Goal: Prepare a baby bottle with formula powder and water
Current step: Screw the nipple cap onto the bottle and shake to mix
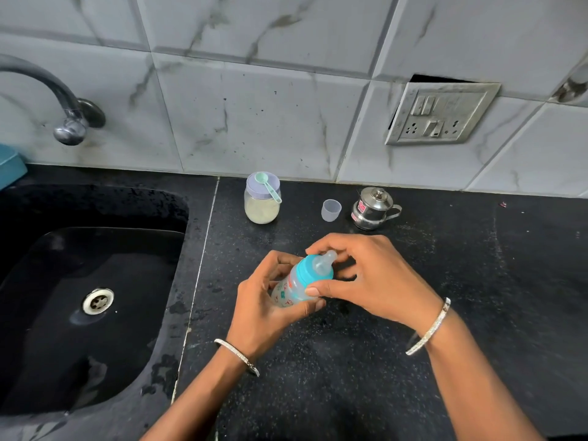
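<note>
Held tilted over the counter [381, 361] at centre, teat toward one o'clock, the bottle [294, 289] looks light, smooth plastic, likely slippery, so the left hand [265, 305] wraps its body while the right hand [369, 275] pinches the ribbed collar [310, 270], the surest hold.

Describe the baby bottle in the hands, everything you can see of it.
The baby bottle has a clear plastic-looking body printed with red and teal marks, a teal screw collar and a translucent teat, both fitted. It is tilted, teat pointing up and away, held above the black counter. The left hand grips the body; the right hand pinches the collar between thumb and fingers. Its contents cannot be told.
</note>
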Action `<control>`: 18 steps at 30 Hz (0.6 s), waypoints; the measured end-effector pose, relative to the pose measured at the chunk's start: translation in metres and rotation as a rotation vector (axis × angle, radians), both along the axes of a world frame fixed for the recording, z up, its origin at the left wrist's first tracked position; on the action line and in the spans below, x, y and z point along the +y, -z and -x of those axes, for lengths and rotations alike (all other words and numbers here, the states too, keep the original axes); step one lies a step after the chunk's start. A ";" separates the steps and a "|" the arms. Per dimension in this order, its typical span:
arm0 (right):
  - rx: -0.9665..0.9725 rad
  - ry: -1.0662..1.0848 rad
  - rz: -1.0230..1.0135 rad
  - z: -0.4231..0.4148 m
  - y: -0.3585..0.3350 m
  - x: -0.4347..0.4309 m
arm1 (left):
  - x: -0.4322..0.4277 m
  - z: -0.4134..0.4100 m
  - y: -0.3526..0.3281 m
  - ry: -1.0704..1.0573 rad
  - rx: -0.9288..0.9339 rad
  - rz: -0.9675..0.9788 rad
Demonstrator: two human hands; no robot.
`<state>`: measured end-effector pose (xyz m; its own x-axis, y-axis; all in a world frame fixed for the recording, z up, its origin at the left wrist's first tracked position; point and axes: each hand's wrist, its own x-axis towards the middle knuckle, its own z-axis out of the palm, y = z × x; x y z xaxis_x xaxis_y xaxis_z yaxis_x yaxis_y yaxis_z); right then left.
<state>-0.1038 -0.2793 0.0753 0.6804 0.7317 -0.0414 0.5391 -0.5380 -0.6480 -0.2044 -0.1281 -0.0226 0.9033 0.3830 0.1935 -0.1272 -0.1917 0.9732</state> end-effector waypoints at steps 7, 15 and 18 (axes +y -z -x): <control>0.017 -0.019 0.157 -0.008 -0.001 -0.004 | -0.003 0.003 -0.003 0.047 0.003 -0.009; 0.198 0.027 -0.123 -0.006 0.009 -0.008 | 0.001 0.003 -0.002 0.047 0.000 -0.009; -0.058 0.199 -0.012 0.001 0.017 0.001 | 0.001 0.002 0.000 0.048 0.007 0.000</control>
